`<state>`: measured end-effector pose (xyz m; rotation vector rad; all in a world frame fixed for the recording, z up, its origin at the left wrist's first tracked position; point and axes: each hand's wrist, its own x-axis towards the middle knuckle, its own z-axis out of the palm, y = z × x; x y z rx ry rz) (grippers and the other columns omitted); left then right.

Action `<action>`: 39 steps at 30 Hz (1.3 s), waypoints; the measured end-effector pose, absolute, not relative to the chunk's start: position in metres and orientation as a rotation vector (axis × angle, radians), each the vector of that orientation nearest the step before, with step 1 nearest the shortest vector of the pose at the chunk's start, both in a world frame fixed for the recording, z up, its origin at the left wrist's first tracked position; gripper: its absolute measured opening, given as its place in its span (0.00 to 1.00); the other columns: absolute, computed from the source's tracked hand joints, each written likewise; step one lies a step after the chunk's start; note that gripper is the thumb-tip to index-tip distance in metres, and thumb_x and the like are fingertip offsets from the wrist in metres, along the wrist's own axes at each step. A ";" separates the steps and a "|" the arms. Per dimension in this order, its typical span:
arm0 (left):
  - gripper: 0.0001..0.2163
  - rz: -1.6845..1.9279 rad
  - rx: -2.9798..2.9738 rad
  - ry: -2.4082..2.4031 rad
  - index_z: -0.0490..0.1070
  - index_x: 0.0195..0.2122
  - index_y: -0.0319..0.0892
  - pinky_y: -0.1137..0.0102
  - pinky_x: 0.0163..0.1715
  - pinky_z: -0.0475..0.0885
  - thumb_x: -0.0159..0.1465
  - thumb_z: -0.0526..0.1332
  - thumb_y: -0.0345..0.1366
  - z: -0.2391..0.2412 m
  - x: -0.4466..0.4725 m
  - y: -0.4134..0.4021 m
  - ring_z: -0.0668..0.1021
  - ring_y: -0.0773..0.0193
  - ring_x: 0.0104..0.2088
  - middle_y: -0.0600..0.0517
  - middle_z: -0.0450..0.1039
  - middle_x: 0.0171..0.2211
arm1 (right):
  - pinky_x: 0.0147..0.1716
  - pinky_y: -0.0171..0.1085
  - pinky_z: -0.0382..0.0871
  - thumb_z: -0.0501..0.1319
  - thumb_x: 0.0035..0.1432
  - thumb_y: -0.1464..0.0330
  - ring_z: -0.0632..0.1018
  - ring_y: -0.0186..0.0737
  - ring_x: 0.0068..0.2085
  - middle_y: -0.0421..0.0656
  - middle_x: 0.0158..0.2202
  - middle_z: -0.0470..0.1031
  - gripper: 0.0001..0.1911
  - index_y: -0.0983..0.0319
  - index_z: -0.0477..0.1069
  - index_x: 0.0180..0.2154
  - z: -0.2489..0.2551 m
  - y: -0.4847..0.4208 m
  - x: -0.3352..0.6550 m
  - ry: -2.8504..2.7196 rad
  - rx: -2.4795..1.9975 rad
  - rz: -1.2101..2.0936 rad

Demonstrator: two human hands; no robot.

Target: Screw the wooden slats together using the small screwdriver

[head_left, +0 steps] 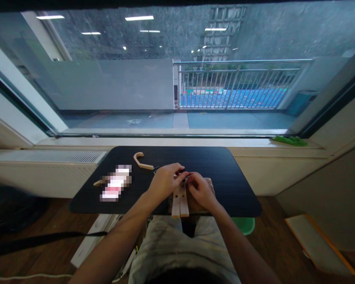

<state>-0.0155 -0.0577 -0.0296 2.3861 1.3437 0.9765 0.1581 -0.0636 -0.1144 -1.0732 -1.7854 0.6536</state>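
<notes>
Hands | left hand (pixel 165 180) and right hand (pixel 200 190) both grip wooden slats (pixel 180 202) on black table (pixel 225 169) | no readable writing

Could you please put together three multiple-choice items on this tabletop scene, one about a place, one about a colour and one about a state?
1. Where does the curved wooden piece lie?
A. On the dark table, beyond the left hand
B. On the window sill
C. On the floor

2. What colour is the cloth on the sill at the right?
A. Red
B. Green
C. White

3. How do the two hands stand?
A. Both flat and apart
B. One raised off the table
C. Both close together over the pale wooden strips

Key: 1 A, it rests on the black table just past the left hand. 2 B, it is bright green. 3 C, the left hand and right hand meet above the wooden strips at the near edge.
</notes>
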 end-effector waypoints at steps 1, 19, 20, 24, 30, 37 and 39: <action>0.04 0.981 2.382 1.340 0.76 0.38 0.42 0.69 0.35 0.73 0.63 0.64 0.35 -0.030 -0.015 -0.058 0.81 0.60 0.33 0.51 0.80 0.31 | 0.46 0.40 0.71 0.54 0.53 0.76 0.76 0.40 0.43 0.43 0.41 0.75 0.10 0.59 0.71 0.34 -0.115 -0.064 0.158 -1.798 -1.069 0.642; 0.06 0.974 2.337 1.308 0.77 0.41 0.43 0.68 0.37 0.74 0.64 0.64 0.35 -0.030 -0.019 -0.058 0.82 0.59 0.35 0.50 0.82 0.35 | 0.48 0.43 0.68 0.56 0.57 0.76 0.77 0.43 0.42 0.43 0.35 0.78 0.09 0.58 0.72 0.36 -0.109 -0.067 0.156 -1.872 -1.320 0.409; 0.06 0.970 2.338 1.307 0.77 0.41 0.43 0.68 0.37 0.74 0.64 0.64 0.35 -0.030 -0.019 -0.058 0.82 0.59 0.36 0.50 0.82 0.35 | 0.48 0.43 0.68 0.56 0.57 0.75 0.77 0.43 0.42 0.43 0.35 0.78 0.09 0.58 0.72 0.36 -0.108 -0.067 0.157 -1.860 -1.352 0.404; 0.07 0.976 2.338 1.304 0.77 0.42 0.43 0.68 0.37 0.74 0.64 0.64 0.36 -0.030 -0.020 -0.058 0.82 0.59 0.36 0.50 0.82 0.35 | 0.47 0.41 0.71 0.57 0.56 0.76 0.79 0.42 0.44 0.43 0.41 0.80 0.16 0.58 0.71 0.45 -0.106 -0.062 0.158 -1.816 -1.428 0.512; 0.07 0.958 2.349 1.304 0.78 0.41 0.43 0.69 0.35 0.74 0.64 0.64 0.36 -0.030 -0.022 -0.057 0.82 0.60 0.34 0.50 0.82 0.34 | 0.57 0.45 0.67 0.54 0.54 0.78 0.76 0.43 0.53 0.48 0.53 0.76 0.28 0.60 0.67 0.57 -0.115 -0.047 0.157 -1.917 -1.351 0.616; 0.08 0.954 2.327 1.276 0.77 0.43 0.43 0.68 0.36 0.74 0.65 0.63 0.37 -0.029 -0.022 -0.058 0.83 0.59 0.35 0.49 0.82 0.35 | 0.53 0.45 0.67 0.55 0.57 0.76 0.76 0.47 0.51 0.49 0.50 0.78 0.20 0.61 0.73 0.51 -0.118 -0.045 0.150 -2.009 -1.463 0.459; 0.08 0.945 2.328 1.291 0.77 0.43 0.43 0.68 0.36 0.74 0.65 0.63 0.38 -0.029 -0.022 -0.058 0.83 0.59 0.35 0.49 0.82 0.36 | 0.51 0.44 0.66 0.56 0.58 0.75 0.77 0.47 0.50 0.49 0.49 0.78 0.19 0.60 0.73 0.50 -0.117 -0.046 0.150 -2.018 -1.479 0.451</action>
